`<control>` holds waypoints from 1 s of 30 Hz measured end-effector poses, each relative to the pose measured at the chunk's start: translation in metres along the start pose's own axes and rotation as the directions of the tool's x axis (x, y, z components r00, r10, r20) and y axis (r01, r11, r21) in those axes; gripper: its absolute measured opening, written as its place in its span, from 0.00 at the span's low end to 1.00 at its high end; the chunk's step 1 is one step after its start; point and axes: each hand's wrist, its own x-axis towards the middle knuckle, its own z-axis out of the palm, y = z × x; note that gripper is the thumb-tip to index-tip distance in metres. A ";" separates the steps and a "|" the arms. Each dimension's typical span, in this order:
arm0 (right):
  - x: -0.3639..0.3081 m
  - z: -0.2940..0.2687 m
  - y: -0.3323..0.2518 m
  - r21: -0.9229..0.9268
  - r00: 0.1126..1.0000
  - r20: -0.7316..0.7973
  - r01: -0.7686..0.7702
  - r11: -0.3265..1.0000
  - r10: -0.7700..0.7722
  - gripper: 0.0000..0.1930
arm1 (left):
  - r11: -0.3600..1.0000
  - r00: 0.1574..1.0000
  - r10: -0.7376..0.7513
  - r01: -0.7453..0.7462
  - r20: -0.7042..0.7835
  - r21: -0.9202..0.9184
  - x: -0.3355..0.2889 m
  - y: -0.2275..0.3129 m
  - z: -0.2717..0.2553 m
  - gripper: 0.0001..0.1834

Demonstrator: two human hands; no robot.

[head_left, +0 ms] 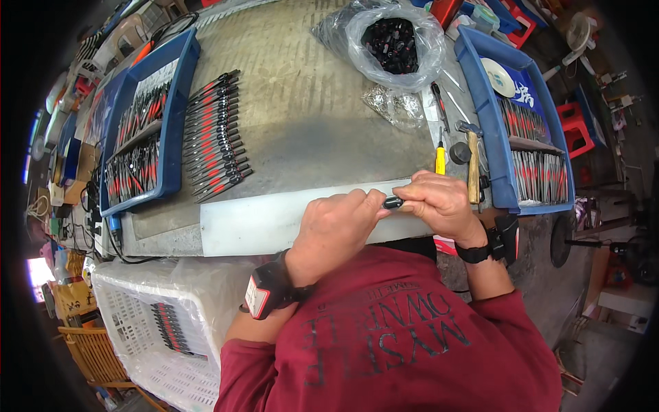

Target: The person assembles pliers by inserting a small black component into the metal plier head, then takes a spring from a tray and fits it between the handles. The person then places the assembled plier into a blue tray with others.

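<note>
lying between hands point(340, 220), black part point(392, 202), seemingly pinched

The small black piece point(392, 202) is looking like shiny, smooth plastic. The clear bag point(429, 38) is showing thin, crinkly, shiny plastic. The right blue tray point(504, 185) is showing hard plastic. The hammer handle point(473, 172) is showing plain wood. The red shirt point(508, 350) is looking like dull cloth. The white strip point(254, 230) is looking smooth.

The person's left hand point(340, 220) and right hand point(439, 203) nearly meet, fingers curled and pinching. Both forearms point(490, 278) angle inward from the near side.
</note>
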 end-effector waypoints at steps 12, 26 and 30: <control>-0.001 -0.004 -0.003 0.018 0.996 0.038 -0.079 0.997 0.078 0.10 | 1.000 0.998 -0.010 0.011 -0.055 0.011 0.000 0.005 0.004 0.12; -0.006 -0.004 0.002 0.042 0.997 0.004 -0.073 0.996 0.073 0.10 | 0.993 0.997 0.050 -0.043 -0.059 0.107 0.003 0.001 0.006 0.12; -0.005 -0.004 0.004 0.048 0.998 0.025 -0.063 0.997 0.061 0.10 | 0.991 0.998 0.052 -0.046 -0.045 0.124 0.003 0.001 0.006 0.11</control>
